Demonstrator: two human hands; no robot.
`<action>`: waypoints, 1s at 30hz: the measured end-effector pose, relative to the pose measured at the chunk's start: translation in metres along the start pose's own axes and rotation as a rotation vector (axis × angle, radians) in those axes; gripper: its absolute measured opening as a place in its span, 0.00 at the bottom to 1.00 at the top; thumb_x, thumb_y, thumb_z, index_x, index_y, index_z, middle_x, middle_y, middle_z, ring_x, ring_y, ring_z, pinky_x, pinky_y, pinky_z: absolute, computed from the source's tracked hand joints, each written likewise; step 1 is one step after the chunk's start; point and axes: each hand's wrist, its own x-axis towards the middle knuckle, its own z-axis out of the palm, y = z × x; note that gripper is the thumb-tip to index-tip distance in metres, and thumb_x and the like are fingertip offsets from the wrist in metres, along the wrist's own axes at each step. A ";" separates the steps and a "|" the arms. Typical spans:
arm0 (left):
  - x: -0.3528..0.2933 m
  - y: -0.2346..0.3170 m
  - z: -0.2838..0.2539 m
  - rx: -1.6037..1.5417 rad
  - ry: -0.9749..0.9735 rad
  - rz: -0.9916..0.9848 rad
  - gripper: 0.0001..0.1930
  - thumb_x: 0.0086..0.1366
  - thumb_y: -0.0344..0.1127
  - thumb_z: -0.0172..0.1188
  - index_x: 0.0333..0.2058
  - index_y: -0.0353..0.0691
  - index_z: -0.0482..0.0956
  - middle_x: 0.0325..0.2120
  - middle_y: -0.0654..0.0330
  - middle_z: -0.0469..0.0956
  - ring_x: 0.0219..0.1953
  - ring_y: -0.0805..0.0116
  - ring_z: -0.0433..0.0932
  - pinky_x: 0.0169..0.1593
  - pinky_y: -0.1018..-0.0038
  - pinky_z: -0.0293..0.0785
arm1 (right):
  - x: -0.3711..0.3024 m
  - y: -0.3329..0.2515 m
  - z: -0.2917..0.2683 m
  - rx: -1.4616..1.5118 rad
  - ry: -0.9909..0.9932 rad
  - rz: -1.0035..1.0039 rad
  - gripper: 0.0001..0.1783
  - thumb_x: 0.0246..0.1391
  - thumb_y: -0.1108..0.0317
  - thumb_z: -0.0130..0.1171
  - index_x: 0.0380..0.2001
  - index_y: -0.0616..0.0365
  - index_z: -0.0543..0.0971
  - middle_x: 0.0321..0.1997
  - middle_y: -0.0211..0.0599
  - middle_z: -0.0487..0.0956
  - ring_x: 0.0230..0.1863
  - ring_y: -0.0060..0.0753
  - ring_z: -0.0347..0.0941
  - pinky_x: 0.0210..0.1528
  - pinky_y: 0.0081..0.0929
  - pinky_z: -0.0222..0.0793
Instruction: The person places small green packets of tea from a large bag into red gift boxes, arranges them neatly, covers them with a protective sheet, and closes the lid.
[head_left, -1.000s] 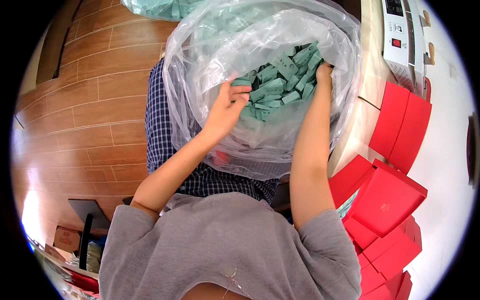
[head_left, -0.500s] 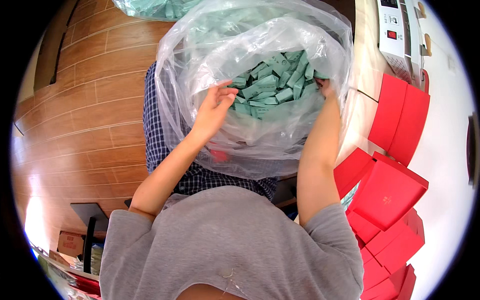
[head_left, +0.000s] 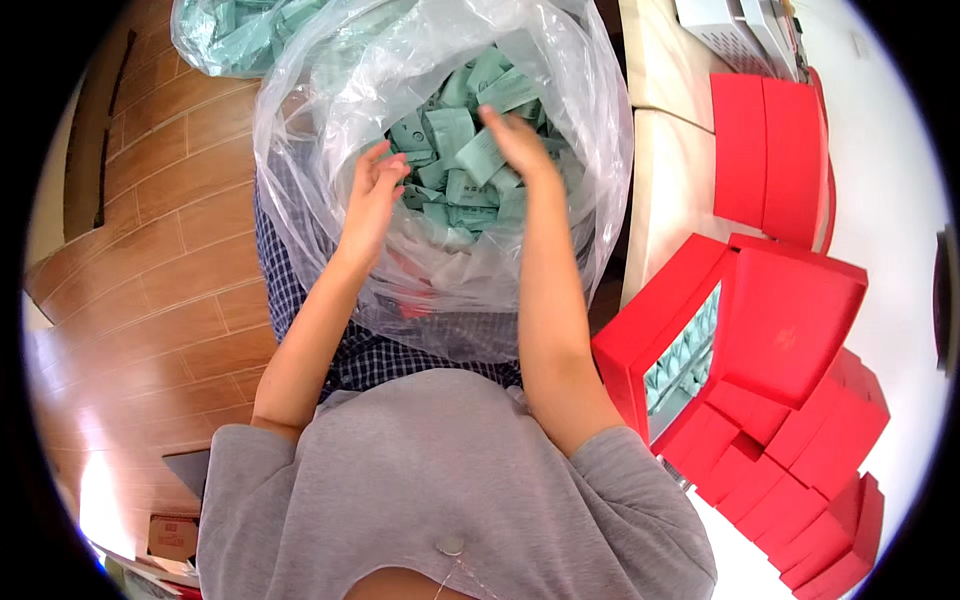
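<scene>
Holding nothing visible in the loosely curled bare left hand (head_left: 375,195), at the left inner side of the wide, clear plastic bag (head_left: 475,268). Reaching into the bag's right half with the bare right hand (head_left: 518,145), at a small, flat, pale-green rectangular packet (head_left: 480,158); cannot tell through blur whether pinched or merely touched by that grip. Liable to slip if pinched weakly, or to spill if tugging the bag's soft rim. Seemingly slanted, long axis running from the bag's near left toward its far right, though partly covered. Backed, beyond the bag's far left, by a second clear plastic bag (head_left: 240,38) of pale-green packets.

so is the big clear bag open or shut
Open: the bag has its mouth spread wide, showing green packets and the right hand inside.
</scene>
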 end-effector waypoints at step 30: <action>-0.040 0.018 0.041 0.783 -0.246 0.132 0.44 0.53 0.38 0.59 0.64 0.31 0.46 0.59 0.39 0.61 0.62 0.50 0.62 0.62 0.66 0.58 | -0.135 -0.010 0.023 0.464 0.172 -0.785 0.17 0.51 0.65 0.61 0.45 0.57 0.77 0.50 0.41 0.76 0.49 0.44 0.72 0.48 0.34 0.68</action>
